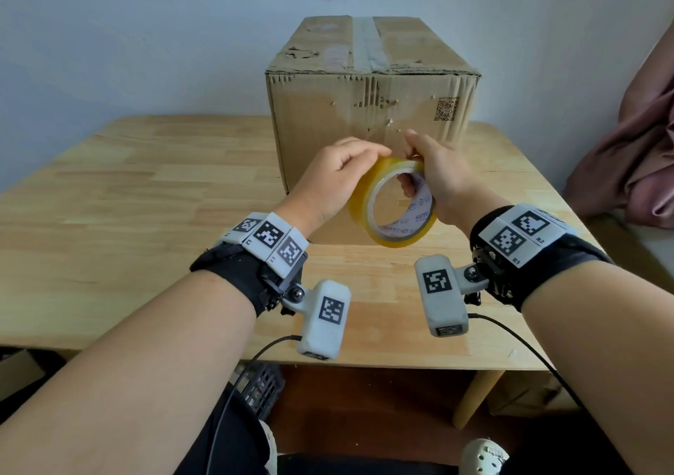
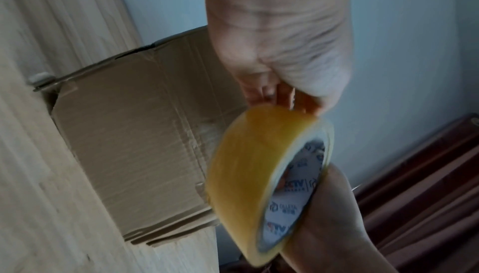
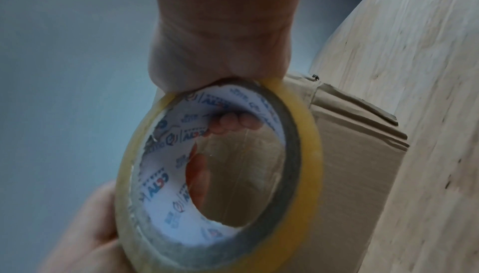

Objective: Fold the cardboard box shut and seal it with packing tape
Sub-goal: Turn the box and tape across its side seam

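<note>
Fingertips (image 3: 233, 122) inside tape roll (image 3: 308, 154), wrist-view only

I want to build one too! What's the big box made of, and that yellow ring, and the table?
Box: brown corrugated cardboard, matte; ridges show at torn spots. Tape roll: glossy yellowish see-through plastic, probably on a printed paper core. Table: light wood, visible grain.

Even soft daylight, head view sharp, wrist views dim, blurred, edges warped

The box (image 1: 368, 124) stands on the desk (image 1: 146, 197) toward its far edge, by the wall. Both hands hold the tape (image 1: 392, 203) before the box, left hand (image 1: 328, 183) left, right hand (image 1: 443, 179) right.
</note>
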### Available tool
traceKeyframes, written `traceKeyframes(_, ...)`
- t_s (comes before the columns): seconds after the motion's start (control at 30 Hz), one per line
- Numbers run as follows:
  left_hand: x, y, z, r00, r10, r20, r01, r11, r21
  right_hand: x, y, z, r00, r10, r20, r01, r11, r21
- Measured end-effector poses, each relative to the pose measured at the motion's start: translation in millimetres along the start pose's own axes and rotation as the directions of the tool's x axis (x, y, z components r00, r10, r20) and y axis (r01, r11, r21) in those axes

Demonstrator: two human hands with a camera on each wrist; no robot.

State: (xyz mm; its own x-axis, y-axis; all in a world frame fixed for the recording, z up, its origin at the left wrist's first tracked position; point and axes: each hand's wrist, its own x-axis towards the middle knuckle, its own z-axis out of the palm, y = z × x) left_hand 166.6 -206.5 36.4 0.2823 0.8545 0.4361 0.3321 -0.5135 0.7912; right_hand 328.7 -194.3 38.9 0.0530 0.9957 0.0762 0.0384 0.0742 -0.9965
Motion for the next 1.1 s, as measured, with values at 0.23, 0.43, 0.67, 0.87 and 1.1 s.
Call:
traceKeyframes(0.23,1,-5,-15,0.979,0.094,0.18,-0.139,0.958,0.252,-3,-3,-12,0.999,-0.011,0.042,0.02,0.977,-0.214)
traceKeyframes(0.43,4,-5,-15,0.952,0.173,0.253,-0.273,0.855,0.441,-3,-3,-9,0.998,-0.005,0.063,0.023,0.956,-0.293)
traceKeyframes(0.67,-1,-8,-9,0.936,0.229,0.269,-0.336,0.811,0.478,0,0,-9,0.996,0.083,0.018,-0.074,0.958,-0.275)
traceKeyframes(0.87,-3,-5,-7,0.968,0.18,0.173,-0.233,0.904,0.36,1,0,-11,0.987,0.163,-0.008,-0.161,0.964,-0.212)
traceKeyframes(1.1,0,-6,-9,0.987,-0.009,0.162,-0.013,0.991,0.135,1,-1,-12,0.983,0.181,0.01,-0.174,0.958,-0.229)
